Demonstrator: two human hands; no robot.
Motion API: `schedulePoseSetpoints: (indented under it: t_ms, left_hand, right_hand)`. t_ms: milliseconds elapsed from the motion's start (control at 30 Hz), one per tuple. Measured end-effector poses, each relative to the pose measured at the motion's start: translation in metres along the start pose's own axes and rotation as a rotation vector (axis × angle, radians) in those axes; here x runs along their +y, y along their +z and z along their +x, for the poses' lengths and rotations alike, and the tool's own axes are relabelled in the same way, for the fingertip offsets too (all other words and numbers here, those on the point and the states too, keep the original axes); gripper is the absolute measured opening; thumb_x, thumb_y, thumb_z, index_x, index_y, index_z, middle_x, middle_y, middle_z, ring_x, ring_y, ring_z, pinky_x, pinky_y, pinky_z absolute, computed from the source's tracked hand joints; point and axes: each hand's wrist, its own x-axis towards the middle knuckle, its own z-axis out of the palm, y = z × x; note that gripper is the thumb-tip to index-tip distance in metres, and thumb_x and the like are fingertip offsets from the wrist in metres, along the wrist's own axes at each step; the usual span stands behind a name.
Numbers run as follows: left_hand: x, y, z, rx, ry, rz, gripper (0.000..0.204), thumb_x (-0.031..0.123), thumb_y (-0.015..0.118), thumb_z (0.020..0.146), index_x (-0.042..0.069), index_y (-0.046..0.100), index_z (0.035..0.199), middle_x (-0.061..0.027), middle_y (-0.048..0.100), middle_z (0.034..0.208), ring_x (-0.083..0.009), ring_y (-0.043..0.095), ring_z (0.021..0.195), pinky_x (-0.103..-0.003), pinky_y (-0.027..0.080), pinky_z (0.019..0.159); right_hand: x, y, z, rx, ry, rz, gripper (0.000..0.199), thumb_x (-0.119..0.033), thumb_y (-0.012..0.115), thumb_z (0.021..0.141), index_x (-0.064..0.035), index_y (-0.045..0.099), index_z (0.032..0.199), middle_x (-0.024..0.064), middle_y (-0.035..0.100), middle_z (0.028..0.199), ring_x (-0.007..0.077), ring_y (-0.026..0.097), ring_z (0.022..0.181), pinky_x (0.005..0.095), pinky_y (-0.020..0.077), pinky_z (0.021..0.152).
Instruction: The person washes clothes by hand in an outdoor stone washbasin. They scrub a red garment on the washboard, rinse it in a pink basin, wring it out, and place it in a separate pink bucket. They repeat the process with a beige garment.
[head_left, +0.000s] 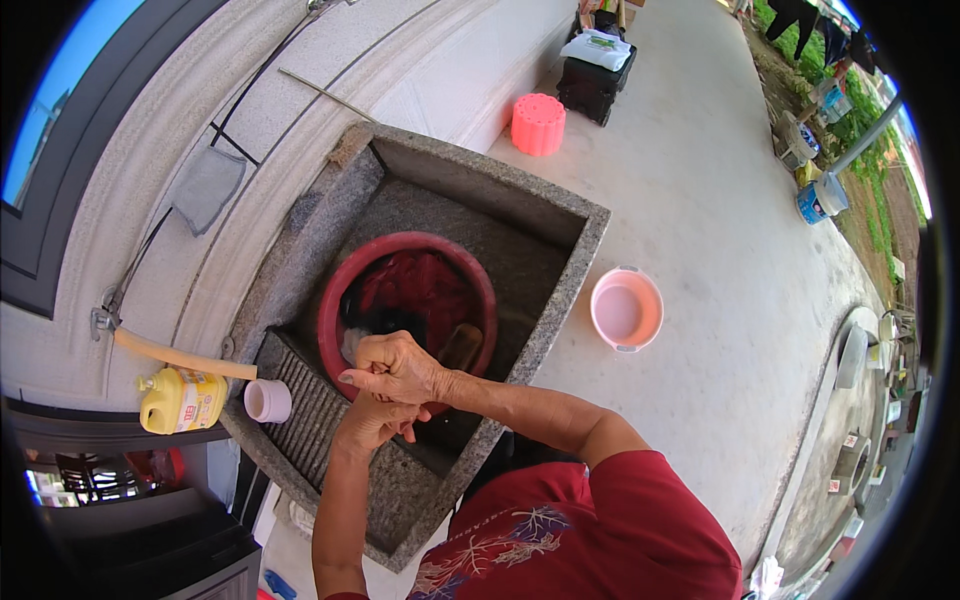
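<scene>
My right hand (398, 366) is closed in a fist above my left hand (376, 420), and the two press against each other over the near rim of a red basin (327, 320). The fingers of my left hand curl in under the right one. Whatever lies between them, if anything, is hidden. Dark red cloth (415, 285) and black cloth lie wet in the basin, with a brownish block-shaped object (461, 349) at its right side. A small pale patch shows beside my right hand; I cannot tell what it is.
The basin stands in a stone sink (590, 250) with a ribbed washboard (300, 405). A pink cup (268, 401), yellow jug (185, 400) and tan hose (180, 355) are at its left. A pink basin (627, 308) and pink stool (538, 125) stand on the concrete floor.
</scene>
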Motion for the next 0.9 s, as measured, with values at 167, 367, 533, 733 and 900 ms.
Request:
schedulePoseSetpoints:
  t_ms: [167,367,533,733,900]
  left_hand:
    - [0.006,0.014,-0.021,0.093,-0.140,0.155,0.020,0.004,0.073,0.070,0.009,0.053,0.073,-0.0003,0.051,0.061,-0.0063,0.044,0.044,-0.018,0.029,0.035]
    - [-0.007,0.025,-0.022,0.328,0.053,0.225,0.026,0.006,0.069,0.070,0.014,0.044,0.069,0.0034,0.041,0.054,-0.0059,0.038,0.041,-0.019,0.027,0.035]
    - [-0.004,0.020,-0.006,0.491,0.054,0.390,0.029,0.011,0.070,0.071,0.011,0.044,0.084,0.0024,0.044,0.064,-0.0065,0.043,0.050,-0.021,0.032,0.039]
    - [-0.037,0.008,0.038,0.614,0.377,0.638,0.044,0.010,0.071,0.075,0.005,0.043,0.108,-0.0025,0.048,0.097,-0.0123,0.052,0.086,-0.027,0.047,0.072]
    - [-0.057,0.045,0.089,0.584,0.638,0.623,0.048,0.009,0.070,0.077,0.002,0.042,0.115,-0.0050,0.050,0.103,-0.0160,0.054,0.093,-0.031,0.047,0.081]
  right_hand:
    - [-0.015,0.008,-0.002,-0.187,-0.010,-0.066,0.037,-0.021,0.063,0.083,-0.0005,0.042,0.059,0.0121,0.043,0.054,0.0305,0.044,0.047,0.0390,0.0347,0.045]
    - [-0.011,0.019,0.000,-0.181,-0.057,-0.154,0.024,-0.016,0.055,0.079,-0.0002,0.048,0.062,0.0169,0.052,0.059,0.0367,0.054,0.055,0.0439,0.0405,0.049]
    - [0.007,0.019,0.006,-0.151,0.002,-0.233,0.020,-0.016,0.055,0.077,-0.0007,0.052,0.064,0.0180,0.056,0.063,0.0391,0.057,0.061,0.0459,0.0432,0.052]
    - [0.027,-0.006,0.000,-0.102,0.045,-0.260,0.020,-0.017,0.056,0.076,-0.0019,0.053,0.064,0.0177,0.057,0.064,0.0388,0.058,0.062,0.0461,0.0450,0.054]
    - [0.025,-0.060,-0.011,0.024,0.117,-0.300,0.019,-0.017,0.056,0.076,-0.0026,0.053,0.063,0.0178,0.058,0.066,0.0386,0.058,0.062,0.0463,0.0455,0.054]
